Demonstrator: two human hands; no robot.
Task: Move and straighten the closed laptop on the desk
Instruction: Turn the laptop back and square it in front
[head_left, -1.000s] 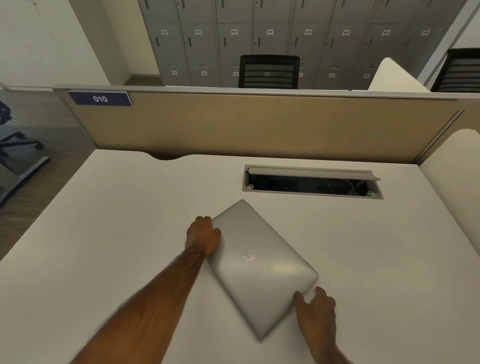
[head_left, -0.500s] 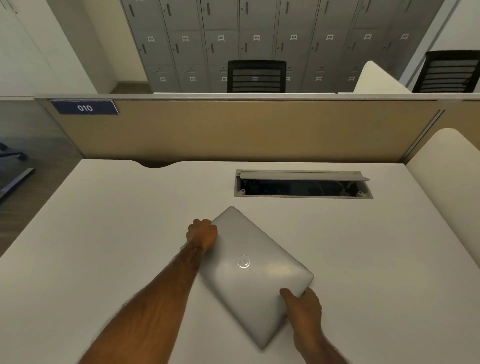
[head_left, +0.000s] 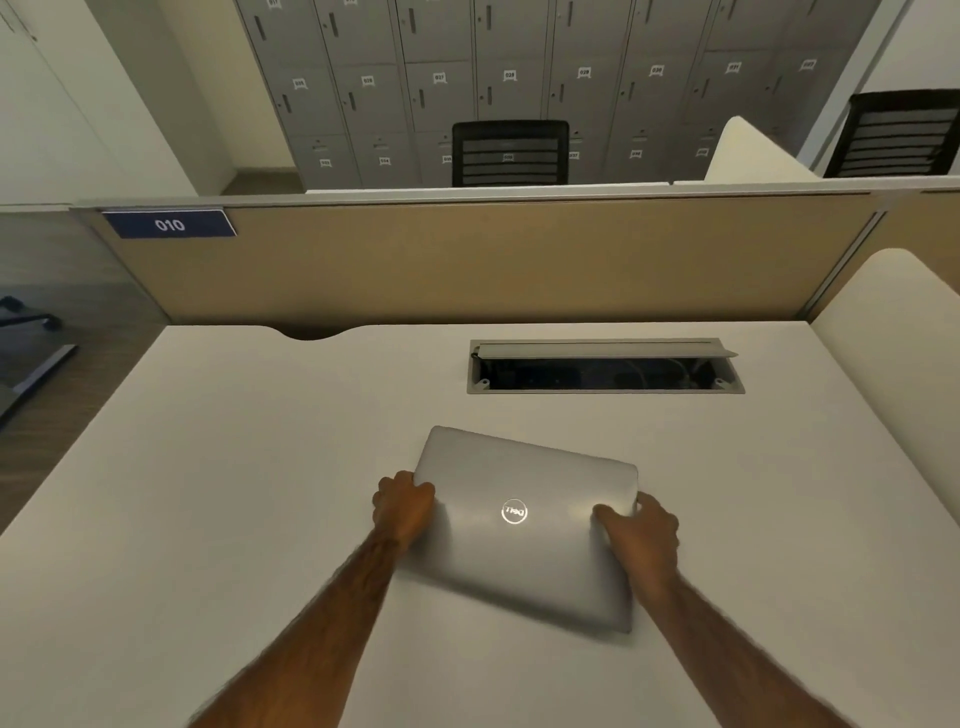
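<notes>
A closed silver laptop with a round logo on its lid lies on the white desk, slightly skewed, its right side a little nearer to me. My left hand grips the laptop's left edge, fingers curled over it. My right hand holds the right edge, thumb on the lid and fingers around the side.
An open cable tray is set into the desk just behind the laptop. A tan divider panel with a blue "010" label closes the desk's far side. A white side panel stands at the right. Beyond are black chairs and grey lockers.
The laptop has turned from a steep diagonal to nearly square with the desk edge. My right hand moved up along its right side and took hold; my left hand stayed on the left edge.
</notes>
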